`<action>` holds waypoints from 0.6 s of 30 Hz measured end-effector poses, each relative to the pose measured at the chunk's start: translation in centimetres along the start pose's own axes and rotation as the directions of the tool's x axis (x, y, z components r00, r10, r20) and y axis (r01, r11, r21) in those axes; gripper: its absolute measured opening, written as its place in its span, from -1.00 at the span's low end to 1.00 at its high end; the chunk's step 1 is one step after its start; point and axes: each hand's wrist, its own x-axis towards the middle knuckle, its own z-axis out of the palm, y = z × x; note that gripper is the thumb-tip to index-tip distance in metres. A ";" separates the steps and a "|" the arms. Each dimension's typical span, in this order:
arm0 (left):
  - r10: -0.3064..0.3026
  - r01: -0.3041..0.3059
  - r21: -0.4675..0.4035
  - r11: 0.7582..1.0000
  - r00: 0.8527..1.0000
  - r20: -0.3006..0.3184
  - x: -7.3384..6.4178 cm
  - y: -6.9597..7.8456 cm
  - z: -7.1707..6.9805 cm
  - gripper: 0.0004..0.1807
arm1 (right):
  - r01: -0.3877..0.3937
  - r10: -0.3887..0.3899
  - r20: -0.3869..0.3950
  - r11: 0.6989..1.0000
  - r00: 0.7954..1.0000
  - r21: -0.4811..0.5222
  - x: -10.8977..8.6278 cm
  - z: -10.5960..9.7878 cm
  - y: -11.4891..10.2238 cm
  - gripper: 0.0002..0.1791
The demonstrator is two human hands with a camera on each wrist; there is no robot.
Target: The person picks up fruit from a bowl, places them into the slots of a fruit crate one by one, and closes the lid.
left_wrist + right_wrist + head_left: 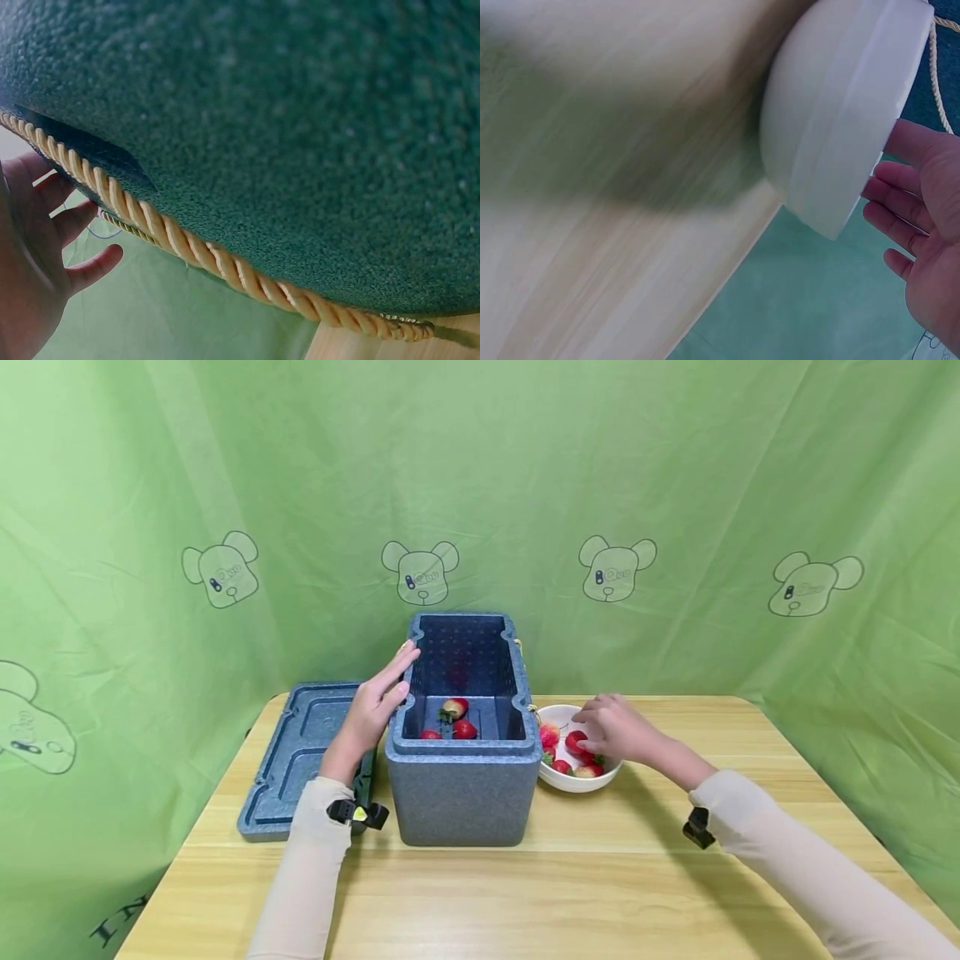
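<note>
A blue-grey foam box [462, 802] stands without its lid on the table. Inside lie several strawberries [465, 729]. My left hand [372, 703] rests at the box's left rim with its fingers stretched out; in the left wrist view a twisted yellow rope [210, 255] runs along the box's side beside this hand. My right hand [618, 728] reaches over the right rim of a white bowl [573, 783], close above a strawberry [576, 742] inside. Its fingers look loosely bent and parted in the right wrist view, with some fingertips hidden behind the bowl's wall.
The box's lid [288, 777] lies flat on the wooden table [480, 902], left of the box and partly behind my left forearm. More strawberries [561, 766] are in the bowl, which stands right up against the box. A green curtain [510, 485] hangs behind and at both sides.
</note>
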 end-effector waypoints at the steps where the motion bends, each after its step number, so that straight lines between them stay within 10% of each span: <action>1: -0.002 0.002 0.002 1.000 1.000 0.001 0.0 0.0 0.0 -0.43 | 0.010 -0.010 0.000 1.000 1.000 -0.010 0.0 0.2 0.0 -0.60; 18: -0.007 0.007 -0.001 1.000 1.000 0.009 -0.1 0.1 -0.1 -0.42 | 0.067 -0.063 0.046 0.993 0.997 -0.099 0.5 1.5 0.5 -0.62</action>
